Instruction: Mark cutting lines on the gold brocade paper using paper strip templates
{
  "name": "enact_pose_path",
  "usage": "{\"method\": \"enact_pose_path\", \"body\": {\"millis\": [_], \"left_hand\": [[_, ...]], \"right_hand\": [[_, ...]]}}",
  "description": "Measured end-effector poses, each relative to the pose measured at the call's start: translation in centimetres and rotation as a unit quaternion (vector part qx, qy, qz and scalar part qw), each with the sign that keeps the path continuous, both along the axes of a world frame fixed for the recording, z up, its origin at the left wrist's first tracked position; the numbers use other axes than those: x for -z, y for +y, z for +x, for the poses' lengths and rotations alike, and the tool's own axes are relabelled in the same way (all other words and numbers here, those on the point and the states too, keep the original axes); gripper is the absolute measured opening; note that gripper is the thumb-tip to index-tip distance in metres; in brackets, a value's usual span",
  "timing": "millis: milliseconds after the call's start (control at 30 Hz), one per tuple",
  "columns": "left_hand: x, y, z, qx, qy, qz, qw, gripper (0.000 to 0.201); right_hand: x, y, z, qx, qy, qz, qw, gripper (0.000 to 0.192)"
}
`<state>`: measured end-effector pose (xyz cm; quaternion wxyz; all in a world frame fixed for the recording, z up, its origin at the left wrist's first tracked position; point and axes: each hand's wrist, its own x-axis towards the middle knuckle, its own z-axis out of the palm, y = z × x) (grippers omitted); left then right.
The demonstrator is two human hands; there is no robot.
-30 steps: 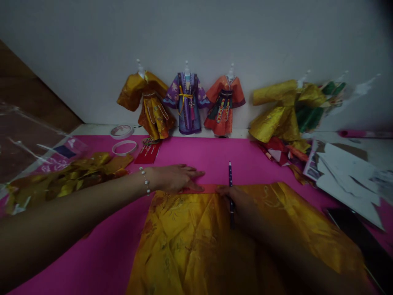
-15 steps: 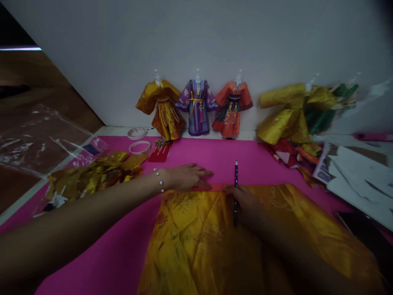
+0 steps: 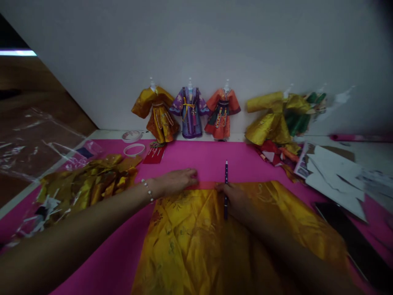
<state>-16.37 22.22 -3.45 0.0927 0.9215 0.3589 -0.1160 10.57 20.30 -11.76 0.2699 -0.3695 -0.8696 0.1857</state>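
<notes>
A wide piece of golden-yellow patterned satin fabric [image 3: 190,241] lies in front of me. Along its far edge runs a narrow reddish strip [image 3: 206,185], whose kind I cannot make out. My left hand [image 3: 176,181], with a beaded bracelet at the wrist, rests at the left end of this strip; its fingers are bent and slightly apart, with nothing visible held. In my right hand [image 3: 235,197] is a dark dotted pencil [image 3: 226,174], pale end pointing away from me. The fingertips of that hand touch the fabric's far edge beside the strip.
Dressed doll forms [image 3: 190,110] stand along the wall. Yellow fabric scraps [image 3: 89,180] and tape rolls [image 3: 134,150] lie left, near a red card [image 3: 154,154]. At right are white paper pieces [image 3: 334,176], colourful scraps [image 3: 272,153] and a black phone [image 3: 350,235].
My left hand's fingers were spread out and are now bent and drawn back to the left. My right hand still holds the pencil. The whole view has shifted slightly.
</notes>
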Motion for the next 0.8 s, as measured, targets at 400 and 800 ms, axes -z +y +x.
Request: {"method": "enact_pose_path", "body": {"millis": [400, 800], "left_hand": [[1.1, -4.3, 2.8, -0.144, 0.077, 0.063, 0.985, 0.022], [3.2, -5.7, 5.3, -0.211, 0.093, 0.116, 0.966, 0.065]], "right_hand": [[-0.5, -0.2, -0.2, 0.012, 0.007, -0.038, 0.999, 0.033], [-1.4, -0.6, -0.6, 0.048, 0.028, -0.128, 0.990, 0.030]]}}
